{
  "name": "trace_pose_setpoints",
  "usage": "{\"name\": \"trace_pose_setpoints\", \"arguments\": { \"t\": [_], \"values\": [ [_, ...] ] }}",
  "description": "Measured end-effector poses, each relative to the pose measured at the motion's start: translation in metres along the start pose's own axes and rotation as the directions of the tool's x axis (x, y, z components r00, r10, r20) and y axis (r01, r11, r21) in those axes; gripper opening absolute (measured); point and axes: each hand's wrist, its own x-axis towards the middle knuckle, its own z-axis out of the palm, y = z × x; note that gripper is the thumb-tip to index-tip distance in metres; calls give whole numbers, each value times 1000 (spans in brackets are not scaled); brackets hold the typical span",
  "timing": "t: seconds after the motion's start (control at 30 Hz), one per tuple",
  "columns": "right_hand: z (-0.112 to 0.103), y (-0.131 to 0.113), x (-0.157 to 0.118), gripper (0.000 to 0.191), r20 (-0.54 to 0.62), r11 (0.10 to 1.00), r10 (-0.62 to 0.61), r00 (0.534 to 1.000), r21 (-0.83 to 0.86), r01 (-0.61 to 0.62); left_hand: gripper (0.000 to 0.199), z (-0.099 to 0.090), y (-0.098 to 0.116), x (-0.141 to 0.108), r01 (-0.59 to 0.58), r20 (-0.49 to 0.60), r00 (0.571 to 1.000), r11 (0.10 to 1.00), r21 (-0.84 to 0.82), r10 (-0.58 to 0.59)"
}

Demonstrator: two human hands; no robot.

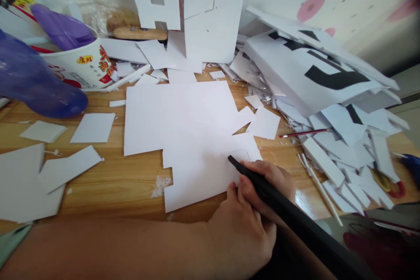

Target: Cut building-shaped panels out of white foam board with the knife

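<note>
Pointing away from the wearer and leftward, the black tool (288, 211) has its long axis diagonal, from lower right to a tip at the near-right part of the white board (183, 122). The right hand (274, 180) is closed about its shaft. The left hand (243, 227) crosses beneath, near the board's edge; its finger closure cannot be told. Paper scraps (341, 153) surround the board on the wooden table (131, 188).

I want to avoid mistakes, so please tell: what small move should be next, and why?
Perhaps guide the black tool slowly along the faint lines on the white board, keeping the left hand clear: its tip sits close to those lines, with fingers nearby.
</note>
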Motion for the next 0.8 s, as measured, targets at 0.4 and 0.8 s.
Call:
{"name": "trace_pose_setpoints", "arguments": {
  "t": [0.4,0.8],
  "values": [
    [-8,6,-2,29,6,991,-132,991,21,131,34,4,3,-1,19,40,999,999,-42,-18],
    [-14,9,-9,37,48,988,-127,991,93,122,33,8,6,-1,48,-23,999,999,-10,-48]
  ]
}}
